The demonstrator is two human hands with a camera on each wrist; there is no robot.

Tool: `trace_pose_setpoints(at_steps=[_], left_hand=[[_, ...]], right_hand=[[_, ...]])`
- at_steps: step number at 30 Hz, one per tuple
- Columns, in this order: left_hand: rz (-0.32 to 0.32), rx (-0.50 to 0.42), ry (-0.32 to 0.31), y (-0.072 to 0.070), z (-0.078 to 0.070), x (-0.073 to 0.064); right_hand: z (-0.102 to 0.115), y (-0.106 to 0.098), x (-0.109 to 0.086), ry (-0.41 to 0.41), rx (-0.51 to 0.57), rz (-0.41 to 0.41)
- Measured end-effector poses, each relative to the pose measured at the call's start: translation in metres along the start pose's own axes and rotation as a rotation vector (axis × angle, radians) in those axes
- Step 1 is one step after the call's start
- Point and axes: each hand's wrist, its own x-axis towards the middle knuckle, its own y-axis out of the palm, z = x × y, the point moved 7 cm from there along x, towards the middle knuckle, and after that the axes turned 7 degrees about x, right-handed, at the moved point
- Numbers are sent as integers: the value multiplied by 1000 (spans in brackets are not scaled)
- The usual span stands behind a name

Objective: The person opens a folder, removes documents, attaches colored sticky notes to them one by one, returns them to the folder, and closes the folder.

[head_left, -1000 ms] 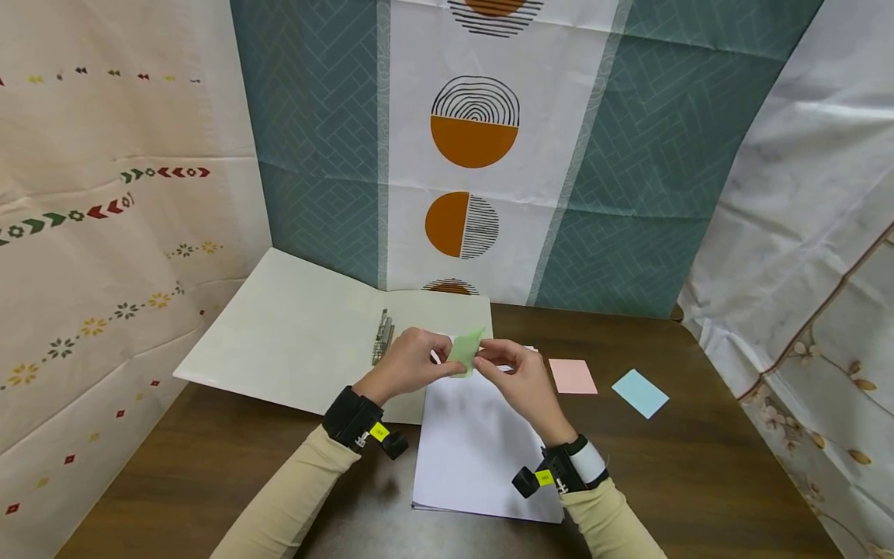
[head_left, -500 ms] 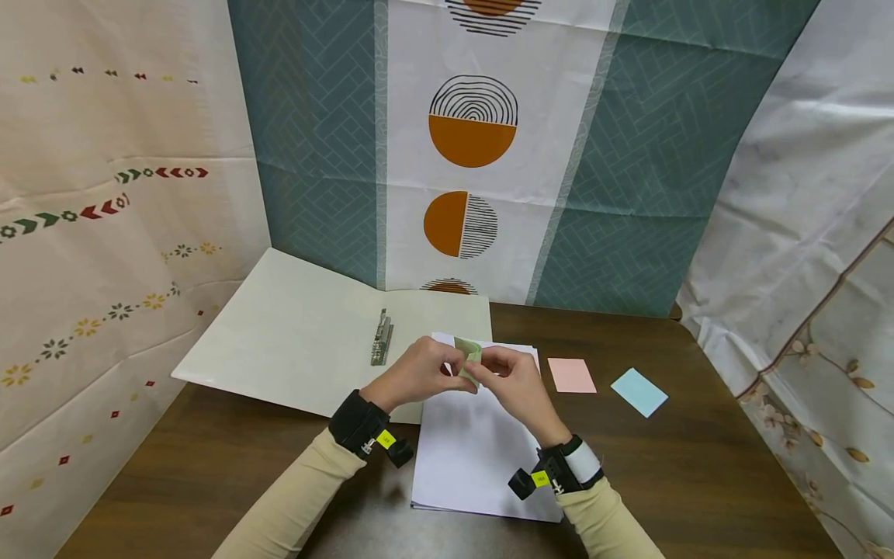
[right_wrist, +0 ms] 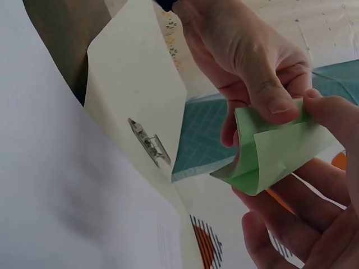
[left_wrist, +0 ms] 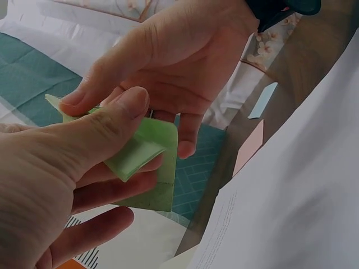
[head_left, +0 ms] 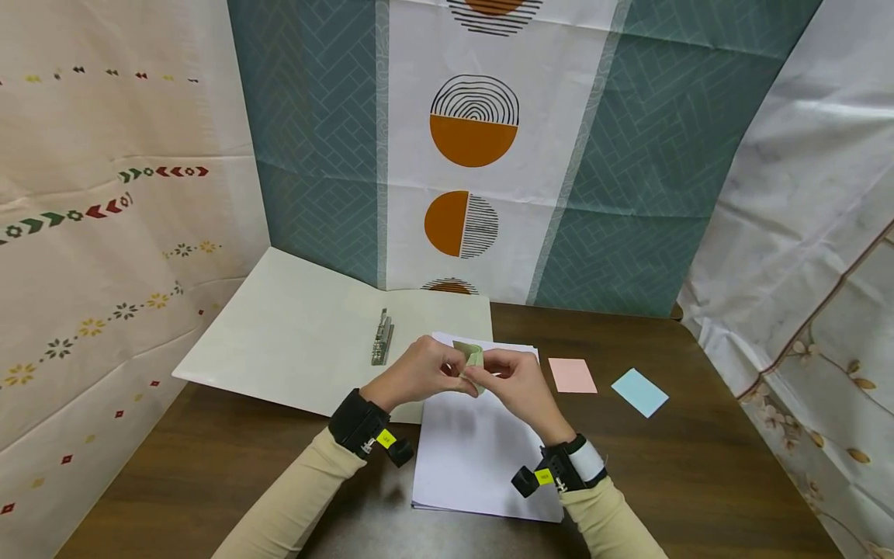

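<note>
A green sticky note (head_left: pixel 472 355) is held up between both hands, above a stack of white paper (head_left: pixel 482 450). In the right wrist view the note (right_wrist: pixel 280 154) is bent over on itself, one flap lying across the other. My left hand (head_left: pixel 421 373) pinches it between thumb and fingers. From the other side my right hand (head_left: pixel 515 384) pinches it too, its thumb on the flap. Both thumbs lie close together on the note (left_wrist: pixel 147 147) in the left wrist view.
Behind the paper lies an opened white binder (head_left: pixel 300 334) with a metal clip (head_left: pixel 382 338). To the right, a pink sticky note (head_left: pixel 573 376) and a light blue sticky note (head_left: pixel 640 393) lie on the brown table (head_left: pixel 705 458). Patterned cloths (head_left: pixel 321 155) hang around the table.
A second ago the green note was held nearly flat. Since then both hands have drawn closer and the note has curled over on itself; in the last half second little has moved.
</note>
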Motion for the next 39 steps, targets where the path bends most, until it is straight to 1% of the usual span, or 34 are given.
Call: trace_pose_setpoints(at_steps=[4,11,14,18,23,27,33,39], left_hand=[[-5,3,-17,-1,3,0],[-57,-52,-61,-6,9,-3],[-78,-49,-74,-9,9,-3],[-134,-16,-74,-13,11,-4],[-208,23,-103,-19,15,-5],[-247,59,-126,-24,19,-6],[-278,75,-148,-32,22,-7],[-281,60,-175,-37,26,-7]], right_hand=[[-2,-4,0,15,-1,-28],[-6,-19,-2,70,35,-213],[-7,-23,-1,86,57,-261],[-7,-27,-1,95,53,-310],[-6,-32,-2,93,47,-349],[-6,-35,-1,102,68,-356],[-6,-40,0,114,44,-368],[-7,-45,-1,129,19,-388]])
